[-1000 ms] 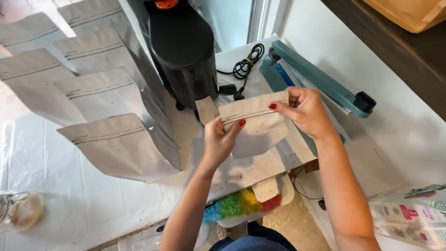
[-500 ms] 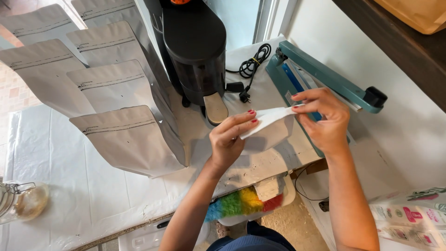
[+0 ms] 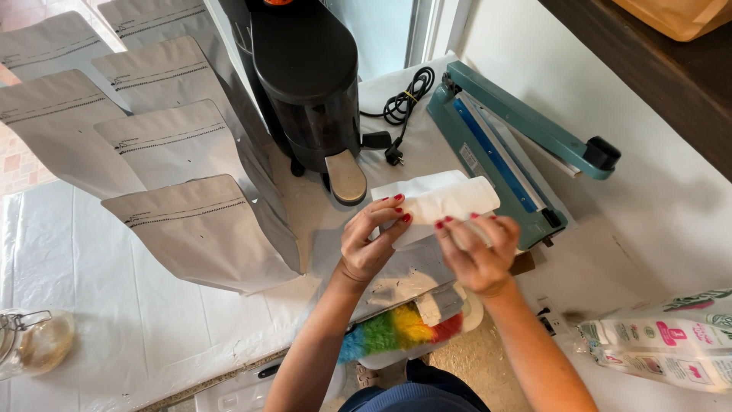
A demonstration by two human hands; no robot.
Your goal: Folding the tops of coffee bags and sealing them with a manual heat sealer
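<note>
Both hands hold one flat white pouch (image 3: 442,200) over the table, just in front of the black grinder's spout (image 3: 347,177). My left hand (image 3: 370,240) pinches the pouch's near left edge with red-nailed fingers. My right hand (image 3: 479,252) grips its near right side. The pouch lies nearly level, its far end reaching toward the teal heat sealer (image 3: 503,141), whose arm is raised.
Several filled grey pouches (image 3: 194,225) stand in a row at the left. A black grinder (image 3: 309,84) and coiled black cable (image 3: 404,103) sit behind. Flat pouches (image 3: 404,278), a rainbow duster (image 3: 396,328), a glass jar (image 3: 34,343) and a printed package (image 3: 659,347) lie near.
The pouch has gone from held upright and facing me to tipped flat and level. Both hands shifted to its near edge, closer to the grinder spout.
</note>
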